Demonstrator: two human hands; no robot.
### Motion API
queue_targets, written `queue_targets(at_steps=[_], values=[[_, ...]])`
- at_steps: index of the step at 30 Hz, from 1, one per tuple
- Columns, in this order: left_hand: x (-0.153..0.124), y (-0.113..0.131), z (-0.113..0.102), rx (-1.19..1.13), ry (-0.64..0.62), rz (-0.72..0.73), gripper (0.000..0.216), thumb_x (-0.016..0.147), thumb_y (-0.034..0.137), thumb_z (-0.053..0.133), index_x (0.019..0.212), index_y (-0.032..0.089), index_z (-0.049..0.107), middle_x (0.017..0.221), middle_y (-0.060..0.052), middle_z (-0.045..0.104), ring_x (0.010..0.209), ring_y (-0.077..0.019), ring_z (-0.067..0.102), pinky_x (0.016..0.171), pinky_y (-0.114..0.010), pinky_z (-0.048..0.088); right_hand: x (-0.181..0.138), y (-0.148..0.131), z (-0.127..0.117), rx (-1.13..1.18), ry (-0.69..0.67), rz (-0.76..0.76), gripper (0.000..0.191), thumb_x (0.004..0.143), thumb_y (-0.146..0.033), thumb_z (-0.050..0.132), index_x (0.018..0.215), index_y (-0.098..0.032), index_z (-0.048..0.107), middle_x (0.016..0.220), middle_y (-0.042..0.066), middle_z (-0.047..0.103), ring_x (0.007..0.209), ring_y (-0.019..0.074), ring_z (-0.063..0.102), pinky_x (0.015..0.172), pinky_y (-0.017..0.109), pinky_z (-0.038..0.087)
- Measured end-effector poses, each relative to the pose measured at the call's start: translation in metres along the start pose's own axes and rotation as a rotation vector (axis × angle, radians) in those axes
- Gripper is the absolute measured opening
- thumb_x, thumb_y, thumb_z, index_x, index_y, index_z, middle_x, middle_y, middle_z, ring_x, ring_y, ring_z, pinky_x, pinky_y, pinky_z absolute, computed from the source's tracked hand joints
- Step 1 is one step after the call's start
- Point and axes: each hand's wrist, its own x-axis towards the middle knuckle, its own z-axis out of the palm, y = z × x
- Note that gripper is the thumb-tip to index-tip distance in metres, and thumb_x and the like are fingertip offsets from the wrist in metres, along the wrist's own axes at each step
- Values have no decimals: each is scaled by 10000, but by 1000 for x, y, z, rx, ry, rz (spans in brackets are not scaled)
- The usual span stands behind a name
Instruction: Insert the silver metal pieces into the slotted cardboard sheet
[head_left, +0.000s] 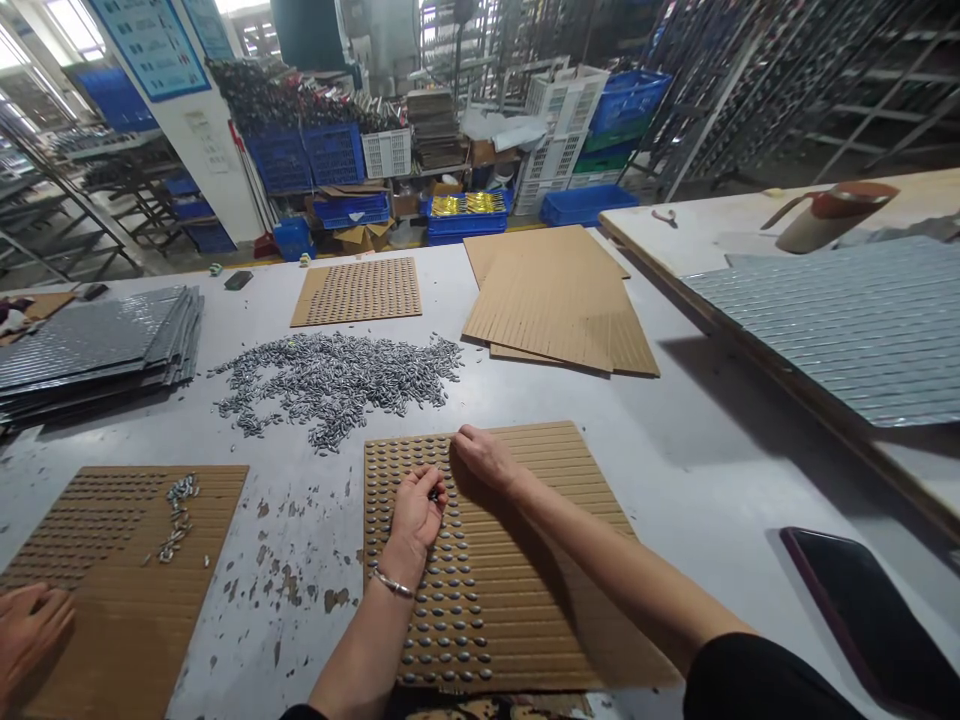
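A brown slotted board [540,560] lies on the grey table in front of me. Its left columns hold small grey oval pieces set in the slots. My left hand [417,510] rests on those filled columns, fingers curled around a few small grey pieces. My right hand [484,455] lies on the board near its top edge, fingers closed, fingertips pressed to a slot; whether it holds a piece is hidden. A loose heap of the grey pieces [337,378] is spread just beyond the board.
Another person's hand [30,630] rests on a second slotted board [112,580] at the left. Stacked grey sheets [97,345], plain boards [555,300], a dark phone [870,610] and a raised side table [825,310] surround the spot.
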Motion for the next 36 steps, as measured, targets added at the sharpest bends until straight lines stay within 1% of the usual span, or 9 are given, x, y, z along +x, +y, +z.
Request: queue_targets(at_steps=[6, 12, 16, 19, 22, 27, 31, 33, 36], values=[[1, -3, -2, -11, -3, 7, 201, 657, 127, 764, 745, 125, 583, 666, -7, 604, 550, -70, 531, 479, -166, 403, -12, 5, 0, 51, 3, -70, 204, 905, -165, 462, 903, -178, 665, 927, 80, 607, 787, 162, 522, 696, 232, 376], [0, -4, 3, -2, -19, 0, 203, 655, 109, 763, 762, 122, 592, 703, -21, 622, 584, -76, 551, 508, -170, 414, -22, 1, -8, 271, 88, -1, 230, 898, -186, 450, 1007, -175, 653, 1015, 91, 630, 877, 170, 556, 808, 267, 435], [-6, -7, 8, 43, -72, 1, 263, 618, 171, 813, 758, 115, 598, 697, -15, 610, 543, -64, 516, 463, -164, 372, -41, -19, -15, 672, 177, 191, 214, 879, -335, 520, 900, -167, 649, 826, 52, 665, 751, 165, 597, 719, 286, 478], [-11, -11, 12, 102, -157, -22, 325, 583, 239, 844, 755, 102, 605, 661, 3, 569, 510, -47, 473, 425, -153, 317, -56, -37, -18, 1052, 89, 296, 297, 824, -462, 580, 852, -168, 614, 729, 23, 665, 644, 151, 608, 616, 268, 482], [-14, -14, 14, 146, -190, -35, 355, 573, 276, 852, 741, 98, 595, 645, 14, 542, 500, -38, 454, 420, -150, 297, -63, -45, -23, 1234, 42, 344, 329, 782, -498, 615, 803, -172, 573, 682, 11, 656, 588, 137, 597, 560, 248, 466], [-11, -11, 12, 144, -142, -11, 318, 598, 239, 832, 730, 107, 575, 641, 11, 552, 494, -41, 456, 416, -154, 289, -49, -32, -25, 1102, 35, 398, 282, 748, -439, 622, 744, -160, 583, 620, -7, 604, 513, 110, 522, 476, 214, 388], [-10, -5, 8, 49, -28, 40, 169, 694, 161, 723, 789, 118, 589, 742, -39, 632, 579, -81, 555, 501, -181, 409, -25, -18, -15, 689, 142, 522, 194, 781, -321, 539, 711, -161, 624, 617, 6, 619, 560, 130, 544, 526, 226, 390], [-10, -4, 5, 23, -30, 39, 122, 717, 119, 665, 820, 117, 601, 787, -66, 656, 630, -107, 597, 538, -197, 445, -15, -17, -9, 555, 151, 554, 178, 784, -284, 534, 711, -168, 647, 647, 15, 642, 600, 139, 563, 561, 232, 383], [-11, -4, 0, 29, -59, 18, 130, 707, 82, 643, 829, 114, 610, 798, -80, 668, 651, -116, 615, 536, -187, 446, -9, -20, -2, 492, 149, 567, 159, 782, -263, 545, 710, -182, 662, 655, 16, 650, 611, 144, 565, 581, 239, 363]])
